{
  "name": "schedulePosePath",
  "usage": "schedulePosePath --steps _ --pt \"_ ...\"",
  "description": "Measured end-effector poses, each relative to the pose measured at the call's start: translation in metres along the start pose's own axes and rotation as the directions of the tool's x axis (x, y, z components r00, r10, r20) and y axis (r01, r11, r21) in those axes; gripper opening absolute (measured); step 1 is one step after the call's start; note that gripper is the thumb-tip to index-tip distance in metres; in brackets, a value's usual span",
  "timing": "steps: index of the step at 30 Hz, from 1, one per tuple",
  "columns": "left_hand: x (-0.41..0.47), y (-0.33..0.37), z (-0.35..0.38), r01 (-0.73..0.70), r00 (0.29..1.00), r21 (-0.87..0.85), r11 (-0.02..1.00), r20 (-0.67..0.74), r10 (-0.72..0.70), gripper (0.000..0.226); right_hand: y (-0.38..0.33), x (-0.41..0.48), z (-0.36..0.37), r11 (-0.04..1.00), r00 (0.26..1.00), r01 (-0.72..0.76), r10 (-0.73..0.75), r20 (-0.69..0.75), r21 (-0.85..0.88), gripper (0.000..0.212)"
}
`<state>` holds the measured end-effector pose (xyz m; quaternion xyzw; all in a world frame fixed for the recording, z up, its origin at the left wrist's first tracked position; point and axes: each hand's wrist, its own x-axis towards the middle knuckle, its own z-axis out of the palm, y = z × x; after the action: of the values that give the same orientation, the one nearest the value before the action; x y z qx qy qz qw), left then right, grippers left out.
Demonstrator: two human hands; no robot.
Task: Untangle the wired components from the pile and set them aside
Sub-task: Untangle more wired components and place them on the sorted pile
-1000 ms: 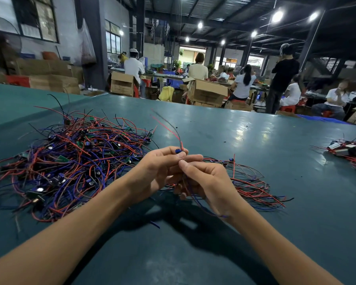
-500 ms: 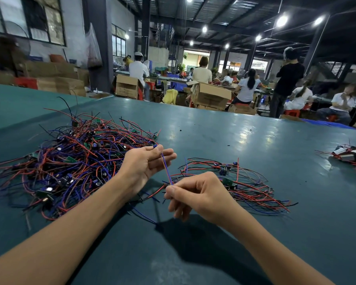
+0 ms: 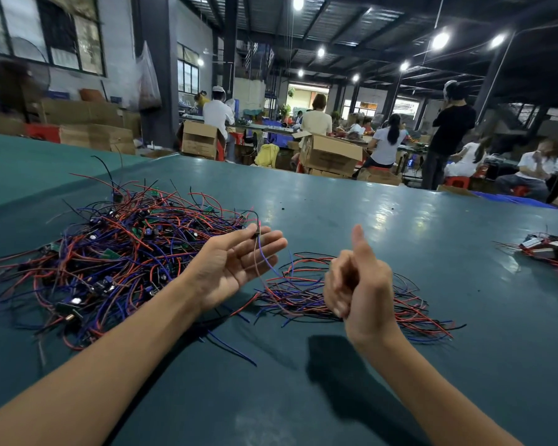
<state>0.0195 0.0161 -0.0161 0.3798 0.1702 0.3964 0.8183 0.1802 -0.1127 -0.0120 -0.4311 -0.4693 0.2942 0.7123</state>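
Left hand (image 3: 236, 265) is hovering palm-up over the dark teal tabletop (image 3: 351, 220), its fingers straight and spread. 1 small dark component with thin red and blue leads (image 3: 257, 235) is lying across the fingertips, its leads trailing down toward the smaller loose bundle of red, blue and black wires (image 3: 303, 294). The large tangled pile of red, blue and black wired parts (image 3: 120, 252) is sitting just left of that hand. The right hand (image 3: 358, 284) is hanging over the smaller bundle, thumb up, fingers curled and blurred; whether it is gripping anything cannot be told.
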Motion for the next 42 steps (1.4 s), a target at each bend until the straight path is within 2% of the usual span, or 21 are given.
schedulePosePath --steps 5,13,17,20,24,28,30,33,35,39,42 --pt "-0.003 0.002 0.003 0.098 0.987 -0.093 0.991 0.138 -0.084 0.043 0.006 0.008 -0.009 0.992 0.985 -0.050 0.029 -0.172 -0.120 0.074" --pt "-0.006 0.004 0.006 0.129 0.972 -0.141 0.982 0.216 -0.097 0.044 0.007 0.007 -0.004 0.982 0.985 -0.106 0.082 -0.155 -0.155 0.075" --pt "-0.007 0.004 0.004 0.132 0.958 -0.075 0.988 0.265 -0.108 0.038 0.006 0.005 -0.003 0.974 0.986 -0.126 0.102 -0.133 -0.188 0.075" --pt "-0.007 0.000 0.005 0.035 0.977 0.071 0.997 0.206 -0.049 0.030 0.006 0.005 -0.002 0.972 0.984 -0.141 0.117 -0.134 -0.187 0.074" --pt "-0.006 -0.004 0.006 -0.029 0.989 0.204 0.978 0.147 -0.002 0.048 0.007 0.005 0.000 0.971 0.985 -0.139 0.115 -0.125 -0.197 0.071" --pt "-0.007 -0.007 0.006 0.012 0.972 0.243 0.970 0.225 -0.068 0.059 0.007 0.005 0.001 0.977 0.994 -0.101 0.091 -0.058 -0.189 0.056" --pt "-0.009 -0.008 0.006 0.032 0.957 0.260 0.965 0.269 -0.105 0.060 0.006 0.006 0.000 0.977 0.991 -0.127 0.133 0.023 -0.171 0.045" --pt "-0.012 -0.010 0.007 0.051 0.924 0.328 0.943 0.344 -0.170 0.054 0.005 0.008 -0.002 0.974 0.968 -0.200 0.214 0.133 -0.112 0.045" --pt "-0.014 -0.012 0.008 0.052 0.903 0.370 0.928 0.380 -0.202 0.049 0.005 0.010 -0.003 0.968 0.956 -0.240 0.250 0.156 -0.079 0.045" --pt "-0.014 -0.017 0.010 0.057 0.908 0.409 0.911 0.358 -0.218 0.039 0.001 0.019 -0.015 0.970 0.968 -0.232 0.223 0.114 0.074 0.025" --pt "-0.013 -0.018 0.010 0.058 0.930 0.445 0.894 0.301 -0.211 0.023 -0.005 0.028 -0.034 0.978 0.982 -0.188 0.190 -0.015 0.092 0.021"
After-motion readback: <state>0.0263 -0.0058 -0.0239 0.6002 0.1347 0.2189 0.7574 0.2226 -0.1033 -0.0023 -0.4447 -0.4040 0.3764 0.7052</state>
